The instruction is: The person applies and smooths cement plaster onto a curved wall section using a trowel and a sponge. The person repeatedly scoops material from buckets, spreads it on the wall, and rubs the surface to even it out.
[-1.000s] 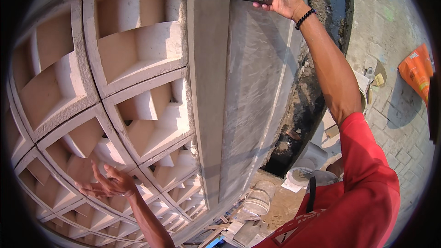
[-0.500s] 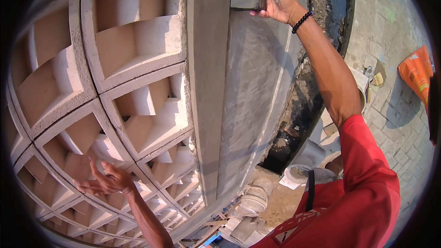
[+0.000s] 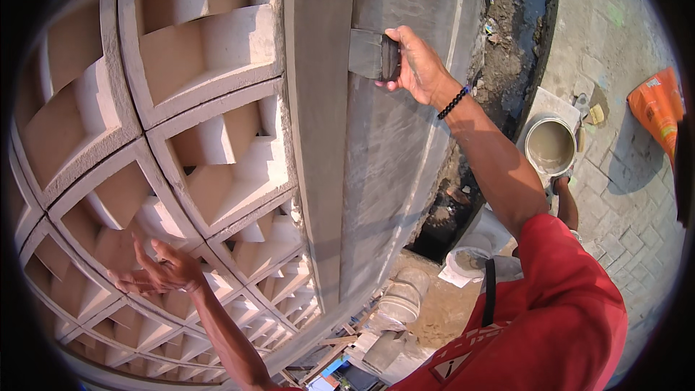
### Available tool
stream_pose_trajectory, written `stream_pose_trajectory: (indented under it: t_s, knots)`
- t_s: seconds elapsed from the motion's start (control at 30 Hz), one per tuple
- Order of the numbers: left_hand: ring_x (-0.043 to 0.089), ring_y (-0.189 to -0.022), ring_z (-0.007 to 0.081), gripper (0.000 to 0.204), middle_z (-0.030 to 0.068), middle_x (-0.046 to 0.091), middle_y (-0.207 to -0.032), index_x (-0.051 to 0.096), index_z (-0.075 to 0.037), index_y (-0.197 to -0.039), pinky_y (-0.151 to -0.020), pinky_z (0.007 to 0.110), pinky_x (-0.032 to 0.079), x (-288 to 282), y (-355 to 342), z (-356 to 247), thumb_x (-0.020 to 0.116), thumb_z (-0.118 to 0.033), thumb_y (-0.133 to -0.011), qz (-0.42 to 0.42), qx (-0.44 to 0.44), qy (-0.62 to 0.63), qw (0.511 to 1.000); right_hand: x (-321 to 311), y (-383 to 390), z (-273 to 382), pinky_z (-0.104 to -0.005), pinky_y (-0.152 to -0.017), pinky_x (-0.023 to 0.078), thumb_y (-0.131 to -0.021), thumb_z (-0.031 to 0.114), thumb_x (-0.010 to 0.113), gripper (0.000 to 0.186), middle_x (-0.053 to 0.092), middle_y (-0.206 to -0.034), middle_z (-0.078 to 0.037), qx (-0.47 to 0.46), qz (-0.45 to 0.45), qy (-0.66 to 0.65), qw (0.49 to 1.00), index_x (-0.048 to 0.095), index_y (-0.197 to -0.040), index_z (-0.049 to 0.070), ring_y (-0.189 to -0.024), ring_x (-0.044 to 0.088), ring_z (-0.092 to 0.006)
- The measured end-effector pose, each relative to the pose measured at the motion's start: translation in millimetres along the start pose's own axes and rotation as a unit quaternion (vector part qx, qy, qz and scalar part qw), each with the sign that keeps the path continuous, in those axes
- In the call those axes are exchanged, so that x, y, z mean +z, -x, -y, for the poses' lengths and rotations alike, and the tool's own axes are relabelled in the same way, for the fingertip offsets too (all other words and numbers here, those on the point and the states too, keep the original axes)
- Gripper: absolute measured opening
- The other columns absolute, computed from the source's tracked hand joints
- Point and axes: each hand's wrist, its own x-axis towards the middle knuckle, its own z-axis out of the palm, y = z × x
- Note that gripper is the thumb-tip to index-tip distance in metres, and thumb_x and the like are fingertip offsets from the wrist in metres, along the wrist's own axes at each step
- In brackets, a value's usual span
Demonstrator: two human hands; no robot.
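My right hand (image 3: pixel 422 72), arm stretched forward, grips the dark edge of a flat grey plastering scraper (image 3: pixel 366 54). The blade lies against the smooth grey plaster, across the corner where an upright band (image 3: pixel 316 137) meets the wider wall face (image 3: pixel 405 137). Lower left, my left hand (image 3: pixel 166 269) is open with fingers spread and nothing in it. It is in front of the pale breeze blocks (image 3: pixel 217 112); whether it touches them I cannot tell.
A ditch (image 3: pixel 499 36) with dark water and rubble runs along the wall's foot. Beyond it stand a round bucket of grey mix (image 3: pixel 550 146) and an orange bag (image 3: pixel 656 110) on paving (image 3: pixel 615 239). More buckets (image 3: pixel 400 297) stand below. A partly hidden limb shows beside the mix bucket.
My right hand has drawn the scraper down the picture along the plaster corner, slightly leftward. The mix bucket has come out from behind my arm. My left hand stays open, nearly in place.
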Motion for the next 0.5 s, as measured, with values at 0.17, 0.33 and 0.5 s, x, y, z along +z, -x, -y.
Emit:
stream_pose_trajectory:
  t_s: [0.17,0.33,0.5]
  knots:
    - [0.016,-0.14,0.0397,0.034,0.0194,0.028,-0.152,0.065,-0.018,-0.12,-0.11,0.056,0.011,0,-1,-2,0.058,-0.029,-0.088,-0.004,-0.003,0.006,1.0,-1,14,-36,-0.0309,-0.047,0.039,-0.089,0.04,0.052,0.037,0.057,-0.087,-0.011,0.03,-0.011,0.0,1.0,0.05,-0.102,0.005,-0.063,0.057,-0.0241]
    - [0.014,-0.141,0.0404,0.034,0.0178,0.027,-0.153,0.065,-0.02,-0.12,-0.11,0.057,0.01,2,0,-3,0.058,-0.03,-0.088,-0.005,-0.024,-0.007,1.0,5,34,-65,-0.0305,-0.047,0.039,-0.087,0.041,0.053,0.039,0.054,-0.084,-0.009,0.051,-0.019,0.002,0.999,0.054,-0.095,0.003,-0.062,0.052,-0.0196]
    - [0.015,-0.141,0.0407,0.034,0.0171,0.026,-0.154,0.065,-0.021,-0.12,-0.11,0.058,0.009,0,0,-4,0.058,-0.03,-0.088,-0.005,-0.028,-0.009,1.0,3,45,-96,-0.0308,-0.05,0.041,-0.088,0.041,0.053,0.038,0.056,-0.086,-0.006,0.07,-0.026,-0.001,0.997,0.054,-0.101,0.006,-0.068,0.054,-0.0164]
